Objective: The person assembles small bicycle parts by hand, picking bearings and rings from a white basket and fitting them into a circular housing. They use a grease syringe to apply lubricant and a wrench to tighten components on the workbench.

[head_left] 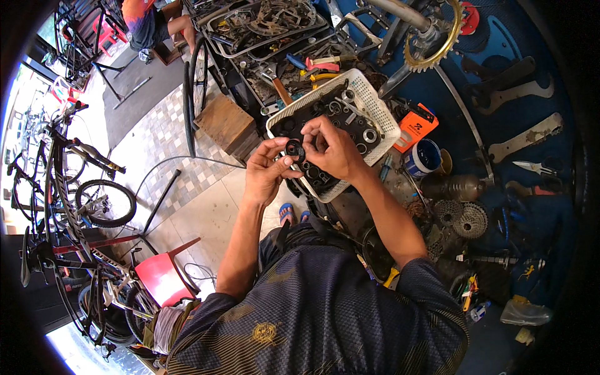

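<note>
Over the near left side of a white plastic basket [382, 115], my left hand [265, 170] pinches a small black ring-shaped part [292, 149] between thumb and fingers. My right hand [334, 152] is close beside the ring, its thumb and fingertips drawn together. Whether those fingers touch the ring or hold some tiny piece cannot be made out. Inside the basket lie many loose small parts, among them dark rings and a silver ring [370, 135]. My right hand and forearm cover part of the basket.
Behind the basket stands a tool tray with pliers [325, 76]. An orange box [415, 128], a blue tub [422, 156] and bicycle cassettes [470, 220] lie to the right. A wooden box [226, 125], red chair [164, 278] and bicycles [103, 203] stand left. Another person [150, 25] sits far left.
</note>
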